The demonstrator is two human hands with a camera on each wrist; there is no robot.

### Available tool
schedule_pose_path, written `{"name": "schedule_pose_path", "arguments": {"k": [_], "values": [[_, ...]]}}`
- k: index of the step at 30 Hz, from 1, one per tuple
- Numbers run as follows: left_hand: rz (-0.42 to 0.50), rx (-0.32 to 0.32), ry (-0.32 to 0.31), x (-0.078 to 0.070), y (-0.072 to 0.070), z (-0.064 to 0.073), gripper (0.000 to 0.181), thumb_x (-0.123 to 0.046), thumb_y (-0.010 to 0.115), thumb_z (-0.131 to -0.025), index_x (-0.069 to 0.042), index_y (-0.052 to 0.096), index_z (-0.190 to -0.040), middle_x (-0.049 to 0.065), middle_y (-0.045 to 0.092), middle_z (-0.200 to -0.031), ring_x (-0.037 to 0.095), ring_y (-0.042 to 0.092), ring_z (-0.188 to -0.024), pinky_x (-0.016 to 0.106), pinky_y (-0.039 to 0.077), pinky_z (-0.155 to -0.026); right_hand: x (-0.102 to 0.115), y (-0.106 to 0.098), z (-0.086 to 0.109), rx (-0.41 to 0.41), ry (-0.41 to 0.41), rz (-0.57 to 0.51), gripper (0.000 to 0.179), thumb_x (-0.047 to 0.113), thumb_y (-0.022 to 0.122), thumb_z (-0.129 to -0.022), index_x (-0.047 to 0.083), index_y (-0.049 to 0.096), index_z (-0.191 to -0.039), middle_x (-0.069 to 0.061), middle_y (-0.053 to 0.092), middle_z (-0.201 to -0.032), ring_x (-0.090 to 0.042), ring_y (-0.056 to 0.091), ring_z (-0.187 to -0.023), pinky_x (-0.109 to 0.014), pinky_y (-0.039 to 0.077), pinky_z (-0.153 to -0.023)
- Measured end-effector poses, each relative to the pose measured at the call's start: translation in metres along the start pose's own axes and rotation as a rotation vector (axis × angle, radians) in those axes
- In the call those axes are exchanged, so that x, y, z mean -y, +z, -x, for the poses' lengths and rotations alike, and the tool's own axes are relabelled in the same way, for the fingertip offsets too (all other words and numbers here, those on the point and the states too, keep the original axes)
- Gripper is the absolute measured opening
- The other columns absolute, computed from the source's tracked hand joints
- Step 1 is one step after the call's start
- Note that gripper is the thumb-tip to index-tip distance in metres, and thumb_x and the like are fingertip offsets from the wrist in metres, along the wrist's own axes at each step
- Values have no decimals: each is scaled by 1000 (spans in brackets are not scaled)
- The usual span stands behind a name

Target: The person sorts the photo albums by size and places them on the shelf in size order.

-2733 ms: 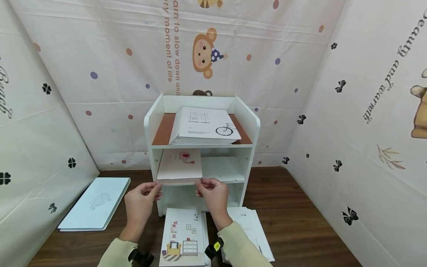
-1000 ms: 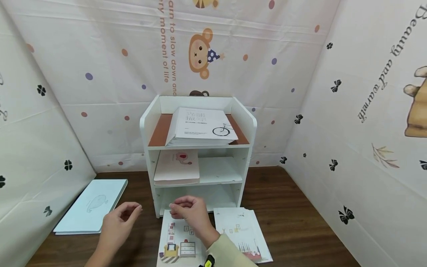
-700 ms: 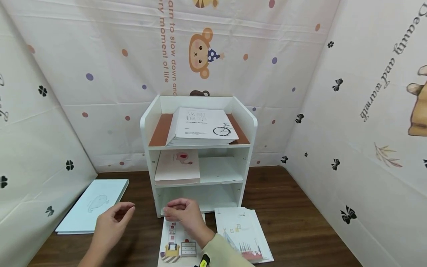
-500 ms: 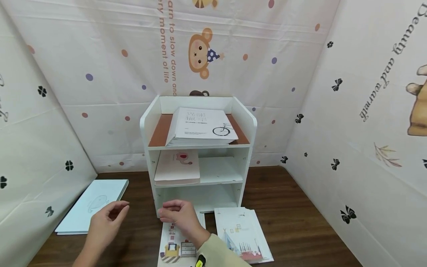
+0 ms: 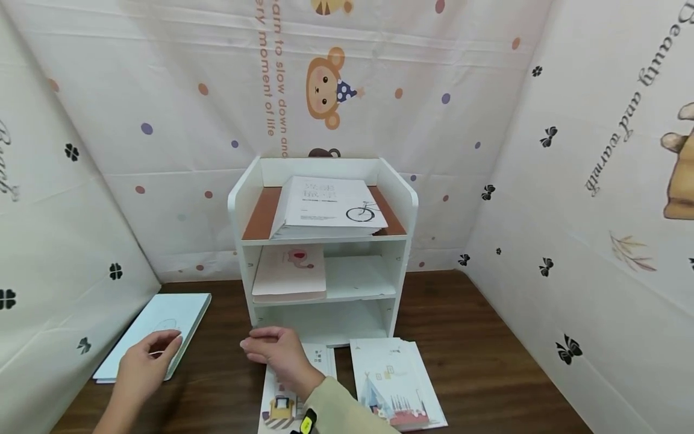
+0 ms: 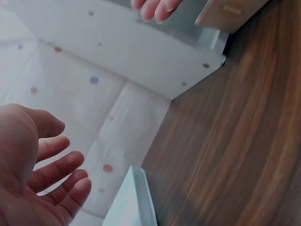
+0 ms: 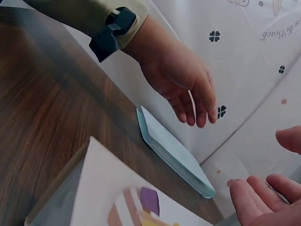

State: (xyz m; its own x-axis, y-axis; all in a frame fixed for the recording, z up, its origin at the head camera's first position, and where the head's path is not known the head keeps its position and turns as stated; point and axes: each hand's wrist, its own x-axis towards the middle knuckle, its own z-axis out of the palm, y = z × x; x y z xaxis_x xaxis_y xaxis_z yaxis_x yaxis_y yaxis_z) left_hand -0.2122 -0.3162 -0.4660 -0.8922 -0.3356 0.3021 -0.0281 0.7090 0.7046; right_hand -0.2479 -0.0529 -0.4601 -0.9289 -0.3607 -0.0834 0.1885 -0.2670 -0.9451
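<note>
My left hand (image 5: 145, 364) hovers over the right edge of a light-blue notebook (image 5: 181, 304) with a whale drawing, at the left of the table. The left wrist view shows its fingers loosely curved and nothing held; the notebook's corner (image 6: 134, 197) is below. My right hand (image 5: 284, 358), also holding nothing, is above the white notebook (image 5: 279, 407) with a furniture print, partly covering it. On the middle shelf of the white rack (image 5: 360, 275), at its left side, lies a pale pink notebook (image 5: 287, 274) with an elephant picture.
A thick stack of white books (image 5: 331, 205), a bicycle on the top cover, sits on the rack's top shelf. Right of the furniture-print notebook lies a white notebook (image 5: 398, 386) with a tent print. Printed cloth walls (image 5: 542, 211) enclose the dark wooden table (image 5: 461, 349).
Both hands have left the pink notebook's front edge and come down to the left. My left hand now reaches over the light-blue notebook, while the right hand follows leftward. The pink notebook stays on the shelf.
</note>
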Motion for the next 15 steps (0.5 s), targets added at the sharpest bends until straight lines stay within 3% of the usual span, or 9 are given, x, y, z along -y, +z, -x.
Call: {"name": "schedule_pose_path", "arguments": {"k": [5, 8, 12, 15], "values": [[-61, 49, 6, 18, -9, -11, 35, -31, 65, -102, 0, 73, -115, 19, 75, -105, -24, 40, -76, 7, 43, -62, -5, 7, -6, -21, 43, -61, 23, 4, 77, -89, -2, 72, -110, -14, 77, -102, -26, 76, -97, -37, 63, -88], [-92, 79, -11, 29, -13, -18, 37, -31, 64, -102, 2, 72, -116, 20, 75, -107, -18, 45, -78, 13, 45, -62, -9, 10, -12, -43, 62, -90, 23, 3, 77, -89, -3, 72, -110, -15, 77, -102, -25, 76, -94, -36, 63, -88], [-103, 117, -99, 37, -18, -29, 45, -36, 59, -104, 4, 69, -122, 26, 70, -117, 13, 63, -90, 30, 49, -70, -15, 15, -20, -62, 97, -119, 23, 4, 78, -88, -3, 70, -109, -13, 75, -102, -20, 75, -91, -35, 63, -88], [-80, 148, -177, 41, -21, -37, 54, -41, 55, -105, 7, 64, -128, 31, 63, -127, 36, 61, -106, 44, 51, -78, -18, 20, -24, -79, 117, -118, 22, 4, 78, -87, -3, 70, -107, -13, 74, -102, -18, 74, -90, -35, 62, -90]]}}
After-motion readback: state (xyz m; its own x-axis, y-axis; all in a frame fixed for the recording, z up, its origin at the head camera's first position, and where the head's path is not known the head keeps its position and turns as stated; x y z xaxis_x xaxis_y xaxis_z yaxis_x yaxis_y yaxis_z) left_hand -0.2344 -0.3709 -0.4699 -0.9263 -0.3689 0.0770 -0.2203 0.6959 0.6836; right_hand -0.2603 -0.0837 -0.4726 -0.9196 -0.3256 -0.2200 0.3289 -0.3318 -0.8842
